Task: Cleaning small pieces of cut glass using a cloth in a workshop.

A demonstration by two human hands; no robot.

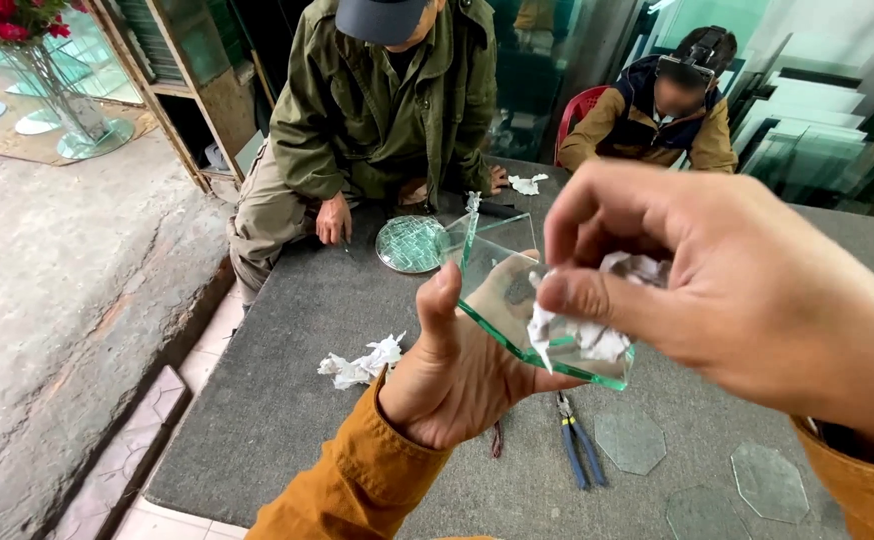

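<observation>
My left hand (457, 370) holds a clear glass piece (502, 285) with green edges, thumb up on its near edge, raised above the grey table (287, 400). My right hand (727, 280) pinches a crumpled white paper wad (587, 335) against the glass face. Both of my sleeves are mustard orange.
Blue-handled pliers (579, 450) and three octagonal glass pieces (632, 440) lie on the table below my hands. Another crumpled paper (362, 365) lies to the left. A person in an olive jacket (377, 110) sits by a round glass stack (412, 243); another person (662, 125) sits farther back.
</observation>
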